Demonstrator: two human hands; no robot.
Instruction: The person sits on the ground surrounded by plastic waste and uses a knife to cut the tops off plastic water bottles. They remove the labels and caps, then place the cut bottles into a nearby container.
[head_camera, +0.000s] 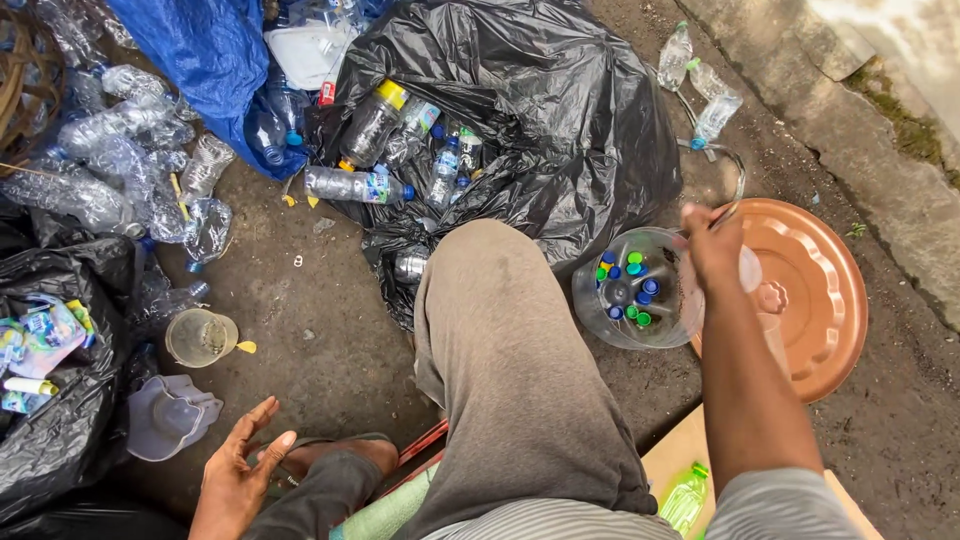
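1. One view only, from the head camera, looking down over the person's grey-trousered knee (510, 370) at muddy ground (330, 350).
2. Right hand (712, 245): raised over the clear tub (640, 290), which stands on the ground just beside the knee. Its fingers are pressed together around a thin curved wire handle (735, 185); what else they may hold I cannot tell.
3. Clear tub: holds loose bottle caps (628, 285) in blue, green and dark colours, lying on its bottom.
4. Left hand (240, 470): low at the left, palm up, fingers spread and holding nothing, close to a sandalled foot (330, 455).
5. Nearest the left hand: a pale plastic funnel-shaped piece (170, 420) and a clear cup (200, 337) with a yellow tab, both on the ground.
6. Black bag (560, 110): lies open ahead of the knee, with clear plastic bottles (400, 150) spilling from its mouth, one with a yellow cap.
7. Copper-coloured round lid (815, 290): lies flat to the right, touching or just behind the tub.
8. Heap of crushed clear bottles (120, 160): upper left, beside a blue sheet (210, 60).
9. Green bottle (685, 497): lies on a cardboard piece (672, 455) near the right elbow.
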